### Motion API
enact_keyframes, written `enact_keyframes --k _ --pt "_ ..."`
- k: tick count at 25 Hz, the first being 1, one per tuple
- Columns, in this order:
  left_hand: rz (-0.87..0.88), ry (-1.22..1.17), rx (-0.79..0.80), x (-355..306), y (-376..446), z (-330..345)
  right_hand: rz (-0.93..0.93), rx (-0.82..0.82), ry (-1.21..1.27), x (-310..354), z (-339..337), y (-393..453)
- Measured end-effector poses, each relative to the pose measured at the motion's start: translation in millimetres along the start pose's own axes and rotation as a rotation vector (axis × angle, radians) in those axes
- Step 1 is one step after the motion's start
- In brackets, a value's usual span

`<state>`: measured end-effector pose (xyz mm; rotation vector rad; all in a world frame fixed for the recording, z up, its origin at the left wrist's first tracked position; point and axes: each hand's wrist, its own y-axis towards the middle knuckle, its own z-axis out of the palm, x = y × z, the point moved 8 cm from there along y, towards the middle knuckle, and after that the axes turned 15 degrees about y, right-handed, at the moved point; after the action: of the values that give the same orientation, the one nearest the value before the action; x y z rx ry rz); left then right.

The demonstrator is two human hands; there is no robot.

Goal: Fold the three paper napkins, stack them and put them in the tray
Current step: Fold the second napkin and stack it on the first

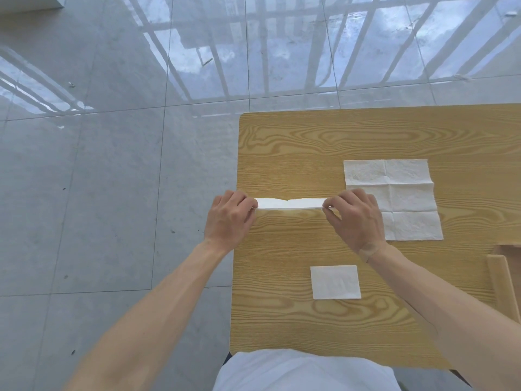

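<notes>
A white paper napkin [289, 203] is stretched out as a narrow strip above the wooden table [310, 142], near its left edge. My left hand [229, 218] pinches its left end and my right hand [356, 218] pinches its right end. An unfolded napkin [400, 193] lies flat just right of my right hand, which covers its left edge. A small folded napkin [335, 282] rests on the table nearer to me. The wooden tray [500, 277] shows partly at the right edge of the view.
The table's left edge runs just under my left hand, with glossy grey floor tiles [98, 165] beyond it. My white shirt [304, 371] fills the bottom of the view.
</notes>
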<state>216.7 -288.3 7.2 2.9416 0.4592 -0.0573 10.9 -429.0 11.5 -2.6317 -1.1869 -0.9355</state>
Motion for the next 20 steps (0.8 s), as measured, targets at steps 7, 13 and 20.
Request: enact_keyframes --k 7,13,20 --pt "-0.023 -0.036 0.103 -16 -39 27 -0.016 0.105 -0.073 -10 28 -44" --pt "-0.063 -0.03 0.18 -13 -53 40 0.032 0.161 -0.049 -9 42 -53" --pt "-0.123 -0.073 0.169 -51 -27 41 0.057 0.314 -0.094 10 79 -33"
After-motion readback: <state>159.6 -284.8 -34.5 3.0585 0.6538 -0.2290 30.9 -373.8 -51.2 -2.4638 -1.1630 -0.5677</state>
